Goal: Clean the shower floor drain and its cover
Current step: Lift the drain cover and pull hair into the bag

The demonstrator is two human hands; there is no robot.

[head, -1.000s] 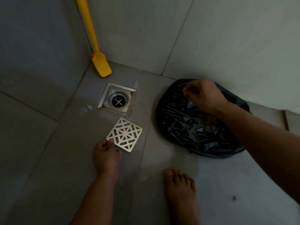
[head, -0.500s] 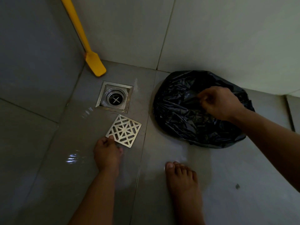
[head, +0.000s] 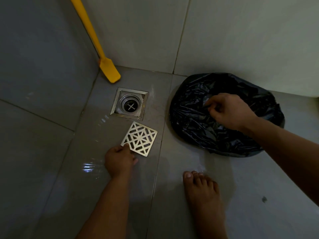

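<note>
A bare foot (head: 202,192) stands on the wet floor (head: 51,169). The left hand (head: 119,160) pinches the near corner of the cover (head: 139,138), thumb on top; the cover, a square metal lattice, lies flat just before the drain (head: 129,103). The drain is open, a square frame with a cross inside. The right hand (head: 227,111), fingers curled, pinches the black bag (head: 195,128). A yellow tool (head: 108,69) leans in the corner.

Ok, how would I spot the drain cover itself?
Find the open square drain near the corner of the tiled floor. Just in front lies the drain cover, a flat silvery square with a geometric lattice cut-out, its near corner under the left hand.
</note>
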